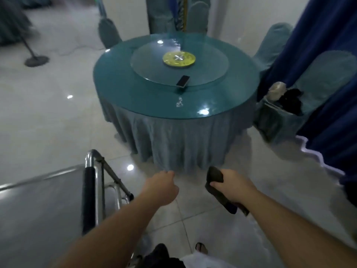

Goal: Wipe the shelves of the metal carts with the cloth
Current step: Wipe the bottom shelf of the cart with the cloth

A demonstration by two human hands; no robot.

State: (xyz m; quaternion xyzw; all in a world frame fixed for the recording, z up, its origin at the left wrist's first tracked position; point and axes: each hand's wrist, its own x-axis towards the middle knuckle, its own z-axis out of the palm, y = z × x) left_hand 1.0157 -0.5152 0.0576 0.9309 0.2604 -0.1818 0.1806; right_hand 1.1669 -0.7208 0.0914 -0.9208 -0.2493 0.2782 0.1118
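Beside the half-cropped metal cart (pixel 48 206), right hand (pixel 230 183) clutches the dark cloth (pixel 216 182); left hand (pixel 164 187) fisted, empty.

A round table (pixel 173 105) in a teal skirted cloth fills the centre, glass turntable (pixel 154 70) on top. At the turntable's six o'clock edge lies a dark flat object, perhaps a phone (pixel 183 81). At three o'clock stands a covered chair (pixel 326 78); at ten o'clock, a stand base (pixel 36 60).
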